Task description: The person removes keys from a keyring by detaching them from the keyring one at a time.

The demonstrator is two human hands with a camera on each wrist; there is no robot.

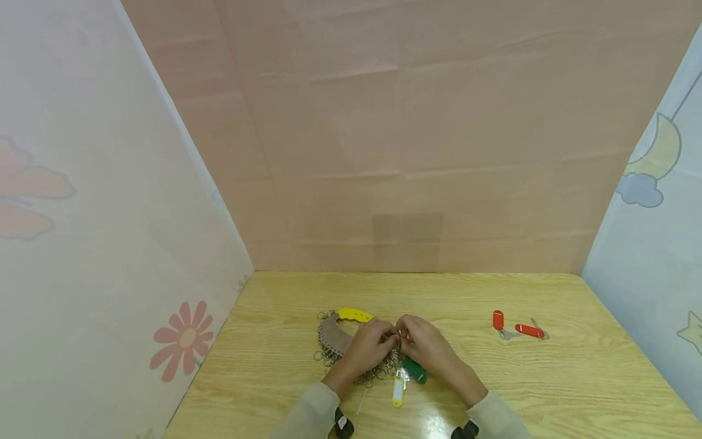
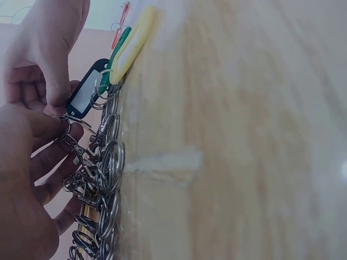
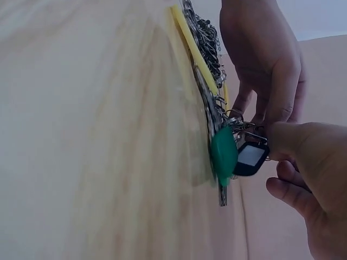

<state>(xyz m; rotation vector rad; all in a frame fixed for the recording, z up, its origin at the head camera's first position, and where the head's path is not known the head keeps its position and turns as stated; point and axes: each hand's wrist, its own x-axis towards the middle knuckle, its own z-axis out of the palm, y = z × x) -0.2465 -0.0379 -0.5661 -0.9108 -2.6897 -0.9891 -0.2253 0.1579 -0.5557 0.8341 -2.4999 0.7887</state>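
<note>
A curved brown key holder (image 1: 331, 334) with a yellow handle (image 1: 355, 314) lies on the table, metal clasps and rings (image 2: 111, 168) crowded along its edge. My left hand (image 1: 368, 346) pinches a small metal key ring (image 2: 66, 130) above the clasps. Right beside it, my right hand (image 1: 430, 349) pinches at the same ring, at the end of a black key tag (image 3: 252, 157) with a white label. The fingertips of both hands nearly meet there. Close under the right hand are a green key tag (image 1: 414, 370) and a yellow key tag (image 1: 398, 391).
Two red key tags, one upright (image 1: 498, 320) and one lying sideways (image 1: 529, 331), rest with keys on the wooden table (image 1: 581, 378) to the right. A brown sheet (image 1: 417, 134) stands behind the table, with pale patterned panels at both sides.
</note>
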